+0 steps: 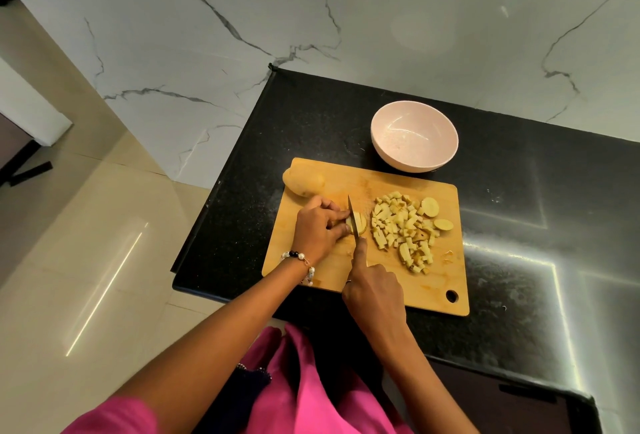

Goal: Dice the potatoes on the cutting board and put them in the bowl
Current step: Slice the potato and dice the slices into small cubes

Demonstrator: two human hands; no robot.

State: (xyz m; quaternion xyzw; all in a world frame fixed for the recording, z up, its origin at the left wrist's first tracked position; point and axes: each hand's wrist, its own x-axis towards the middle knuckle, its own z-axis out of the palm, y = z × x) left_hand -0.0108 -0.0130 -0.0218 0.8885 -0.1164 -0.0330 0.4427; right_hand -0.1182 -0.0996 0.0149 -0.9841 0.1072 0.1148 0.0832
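Half potato (356,224) under left grip (317,225)

no readable text, no labels, no brand marks, no numbers on anything in view

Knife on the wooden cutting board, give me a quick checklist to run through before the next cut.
1. Left hand grips the potato piece: ok.
2. Left fingertips well back from the knife blade: not ok, very close.
3. Right hand holds the knife, forefinger along its spine: ok.
4. Rectangular wooden cutting board flat on the black counter: ok.
5. Pile of diced potato away from the blade: ok.
6. Pink round bowl within reach, nothing in it: ok.
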